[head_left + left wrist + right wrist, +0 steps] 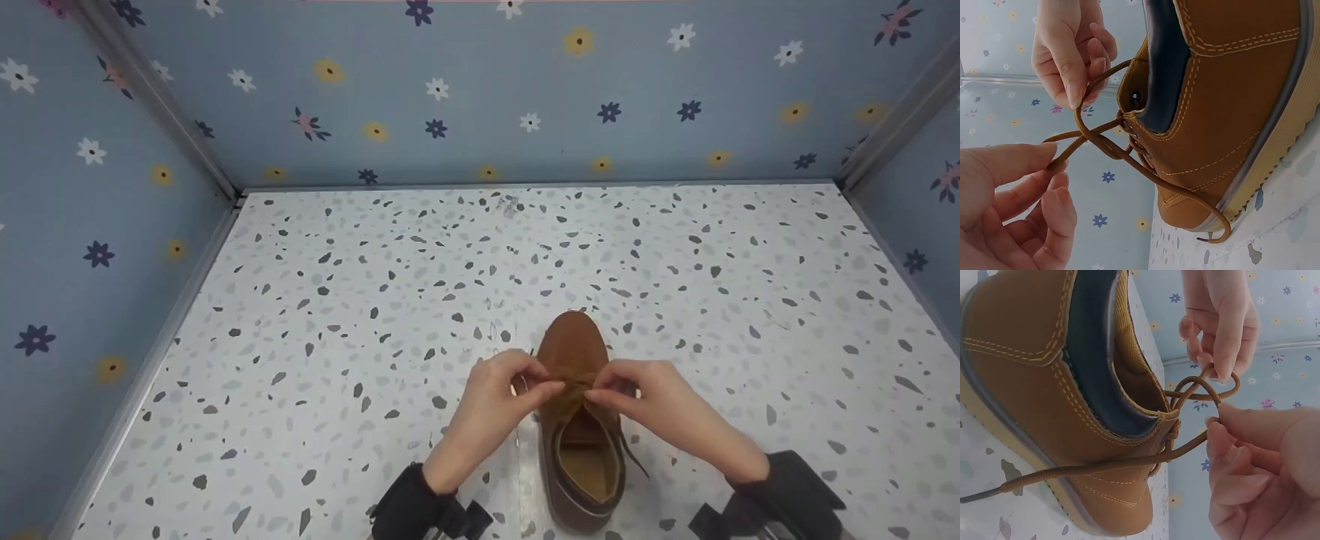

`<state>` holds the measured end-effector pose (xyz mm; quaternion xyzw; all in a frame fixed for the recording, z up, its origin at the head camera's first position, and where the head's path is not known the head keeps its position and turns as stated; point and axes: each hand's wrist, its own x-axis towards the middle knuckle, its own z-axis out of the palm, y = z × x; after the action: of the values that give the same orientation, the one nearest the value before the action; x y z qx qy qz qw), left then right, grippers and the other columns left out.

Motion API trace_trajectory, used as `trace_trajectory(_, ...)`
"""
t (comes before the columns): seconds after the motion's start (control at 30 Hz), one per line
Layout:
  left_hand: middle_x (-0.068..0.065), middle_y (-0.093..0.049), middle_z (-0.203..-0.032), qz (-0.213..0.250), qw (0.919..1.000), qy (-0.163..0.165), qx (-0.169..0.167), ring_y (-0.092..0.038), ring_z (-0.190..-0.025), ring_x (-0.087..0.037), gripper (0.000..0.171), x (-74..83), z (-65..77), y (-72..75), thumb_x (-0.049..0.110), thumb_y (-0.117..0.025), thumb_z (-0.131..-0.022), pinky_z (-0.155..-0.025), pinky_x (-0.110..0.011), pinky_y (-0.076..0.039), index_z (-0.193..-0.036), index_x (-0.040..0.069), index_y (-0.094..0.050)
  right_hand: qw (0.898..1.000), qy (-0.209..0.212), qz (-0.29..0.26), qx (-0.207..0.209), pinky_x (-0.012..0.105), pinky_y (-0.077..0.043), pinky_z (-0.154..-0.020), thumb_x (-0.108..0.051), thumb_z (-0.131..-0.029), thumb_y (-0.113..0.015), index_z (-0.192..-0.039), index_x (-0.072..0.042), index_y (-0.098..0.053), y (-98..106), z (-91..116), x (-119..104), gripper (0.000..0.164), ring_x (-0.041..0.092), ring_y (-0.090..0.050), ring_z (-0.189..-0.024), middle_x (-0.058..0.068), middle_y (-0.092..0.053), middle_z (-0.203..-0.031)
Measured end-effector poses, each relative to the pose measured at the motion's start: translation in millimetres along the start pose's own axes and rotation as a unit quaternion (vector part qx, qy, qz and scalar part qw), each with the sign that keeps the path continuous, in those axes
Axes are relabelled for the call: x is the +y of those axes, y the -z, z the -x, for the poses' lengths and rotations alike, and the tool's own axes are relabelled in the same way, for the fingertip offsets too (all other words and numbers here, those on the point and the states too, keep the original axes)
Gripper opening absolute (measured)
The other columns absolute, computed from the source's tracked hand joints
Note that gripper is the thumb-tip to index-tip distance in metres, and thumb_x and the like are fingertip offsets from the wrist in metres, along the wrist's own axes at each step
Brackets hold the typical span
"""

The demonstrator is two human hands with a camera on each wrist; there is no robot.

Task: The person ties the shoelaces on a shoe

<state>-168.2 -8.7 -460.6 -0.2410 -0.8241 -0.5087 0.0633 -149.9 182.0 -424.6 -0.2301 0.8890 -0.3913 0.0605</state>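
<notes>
A brown lace-up shoe (572, 341) stands upright on the speckled surface, toe pointing away from me. It has a dark padded collar (1165, 62) and a pale ridged sole. Over its front, my left hand (491, 394) pinches a bend of the brown shoelace (1171, 189) between thumb and fingertips. Across from it, my right hand (660, 390) pinches another part of the lace, also thumb against fingers. Between the hands the lace strands cross and loop above the eyelets. One tipped lace end (985, 494) hangs down the shoe's right side.
The white terrazzo-patterned surface (375, 300) surrounds the shoe. Blue flowered panels (495, 97) rise at the back and on the left (67, 285) and right sides. Dark bands (409, 506) with small devices sit on both wrists.
</notes>
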Motion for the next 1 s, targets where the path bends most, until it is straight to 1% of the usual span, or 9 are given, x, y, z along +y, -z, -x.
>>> trace_trajectory(0.03, 0.011, -0.045, -0.06, 0.002, 1.0, 0.0, 0.006, -0.04, -0.048, -0.002, 0.011, -15.1, 0.0, -6.7, 0.032, -0.05, -0.066, -0.039, -0.018, -0.032, -0.067, 0.021, -0.052, 1.0, -0.001, -0.002, 0.001, 0.019, -0.035, -0.041, -0.029, -0.067, -0.05, -0.068, -0.019, -0.05, 0.1, 0.0, -0.5, 0.01, 0.004, -0.042, -0.049, -0.01, -0.049, -0.059)
trace_trajectory(0.13, 0.011, -0.045, -0.055, 0.028, 0.9983, 0.051, 0.007, -0.039, -0.045, -0.003, 0.018, -49.9, -3.8, -21.3, 0.036, -0.041, -0.071, -0.033, -0.024, -0.031, -0.064, 0.024, -0.052, 1.0, 0.0, -0.005, -0.001, 0.019, -0.035, -0.042, -0.029, -0.067, -0.05, -0.068, -0.019, -0.051, 0.5, 0.3, -0.4, 0.01, 0.004, -0.043, -0.049, -0.01, -0.049, -0.06)
trace_trajectory(0.23, 0.005, -0.047, -0.052, 0.055, 0.9915, 0.117, -0.014, -0.041, -0.04, -0.008, 0.028, -59.1, -11.6, -24.2, 0.037, -0.034, -0.074, -0.028, -0.03, -0.03, -0.062, 0.02, -0.052, 1.0, -0.003, -0.003, -0.001, 0.019, -0.035, -0.042, -0.029, -0.066, -0.05, -0.068, -0.02, -0.051, 0.5, 0.8, 0.6, 0.01, 0.004, -0.042, -0.05, -0.01, -0.049, -0.059)
trace_trajectory(0.3, 0.001, -0.048, -0.052, 0.055, 0.9856, 0.155, -0.042, -0.042, -0.038, -0.013, 0.032, -42.1, -17.2, -16.7, 0.04, -0.034, -0.073, -0.027, -0.032, -0.031, -0.061, 0.016, -0.052, 1.0, -0.004, -0.007, -0.005, 0.019, -0.035, -0.042, -0.029, -0.066, -0.05, -0.068, -0.02, -0.051, 0.5, 1.4, 1.2, 0.01, 0.005, -0.043, -0.05, -0.01, -0.049, -0.059)
trace_trajectory(0.47, -0.004, -0.049, -0.052, 0.059, 0.9764, 0.173, -0.114, -0.045, -0.041, -0.019, 0.03, 6.2, -25.2, 1.4, 0.039, -0.044, -0.067, -0.032, -0.022, -0.035, -0.062, 0.01, -0.052, 1.0, -0.005, -0.019, -0.018, 0.02, -0.035, -0.042, -0.029, -0.067, -0.049, -0.069, -0.019, -0.051, 1.1, 1.6, 1.9, 0.01, 0.006, -0.043, -0.05, -0.008, -0.05, -0.06)
trace_trajectory(0.6, -0.005, -0.049, -0.054, 0.06, 0.9661, 0.199, -0.153, -0.043, -0.04, -0.016, 0.024, 22.6, -27.6, 6.8, 0.033, -0.05, -0.064, -0.028, -0.015, -0.029, -0.064, 0.009, -0.053, 1.0, -0.008, -0.019, -0.017, 0.02, -0.035, -0.041, -0.03, -0.067, -0.049, -0.069, -0.02, -0.051, 1.3, 1.1, 1.9, 0.01, 0.006, -0.043, -0.049, -0.009, -0.05, -0.059)
trace_trajectory(0.77, -0.006, -0.051, -0.057, 0.081, 0.9594, 0.21, -0.17, -0.042, -0.04, -0.011, 0.016, 24.8, -29.5, 8.1, 0.022, -0.054, -0.063, -0.032, -0.017, -0.031, -0.067, 0.007, -0.055, 1.0, -0.011, -0.014, -0.014, 0.019, -0.034, -0.04, -0.03, -0.066, -0.049, -0.067, -0.02, -0.051, 1.3, 0.3, 1.5, 0.01, 0.005, -0.042, -0.048, -0.009, -0.049, -0.058)
trace_trajectory(0.87, -0.007, -0.052, -0.06, 0.13, 0.9565, 0.202, -0.165, -0.047, -0.047, -0.02, 0.015, 19.5, -30.0, 4.5, 0.014, -0.057, -0.062, -0.042, -0.026, -0.039, -0.07, 0.002, -0.055, 1.0, -0.016, -0.012, -0.009, 0.019, -0.034, -0.039, -0.03, -0.066, -0.05, -0.066, -0.02, -0.051, 1.1, -0.2, 1.4, 0.011, 0.006, -0.042, -0.048, -0.009, -0.048, -0.057)
trace_trajectory(1.0, -0.01, -0.052, -0.064, 0.18, 0.9509, 0.199, -0.155, -0.049, -0.054, -0.022, 0.017, 15.1, -30.7, 1.5, 0.008, -0.058, -0.06, -0.05, -0.033, -0.039, -0.073, -0.001, -0.053, 1.0, -0.029, -0.009, 0.003, 0.019, -0.034, -0.038, -0.031, -0.066, -0.05, -0.064, -0.02, -0.052, 0.2, -1.3, 1.7, 0.011, 0.006, -0.042, -0.046, -0.01, -0.048, -0.058)
